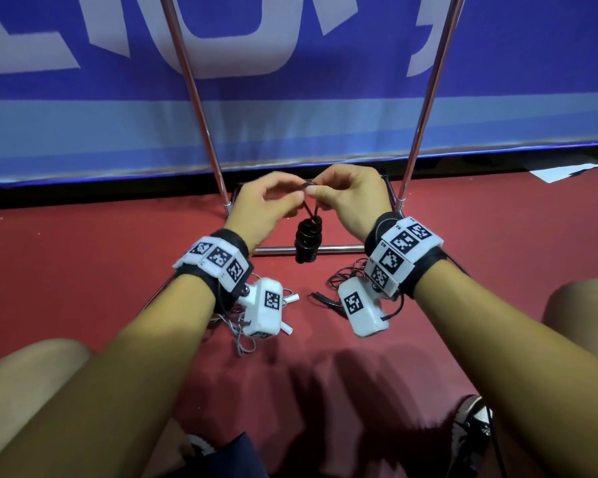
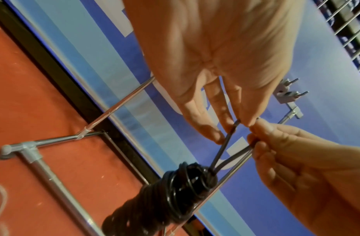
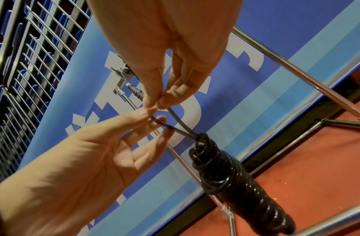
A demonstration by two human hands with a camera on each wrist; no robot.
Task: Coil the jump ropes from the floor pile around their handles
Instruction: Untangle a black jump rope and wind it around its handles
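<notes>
Your black jump rope [image 1: 308,244] is wound in tight, glossy turns around its handles, making a thick bundle that hangs upright in the air above the red floor [image 1: 83,270]. Two cord strands rise from the bundle's top and spread into a narrow V. More ropes [image 1: 342,281], thin and tangled, lie on the floor beneath your wrists.

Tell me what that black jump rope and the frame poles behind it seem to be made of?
The black jump rope, hanging from a loop pinched by both hands, looks like glossy plastic or vinyl cord: its coils carry sharp highlights. The frame poles look like polished metal tubing, chrome-like and mirror-bright, though I can't confirm which metal.
</notes>
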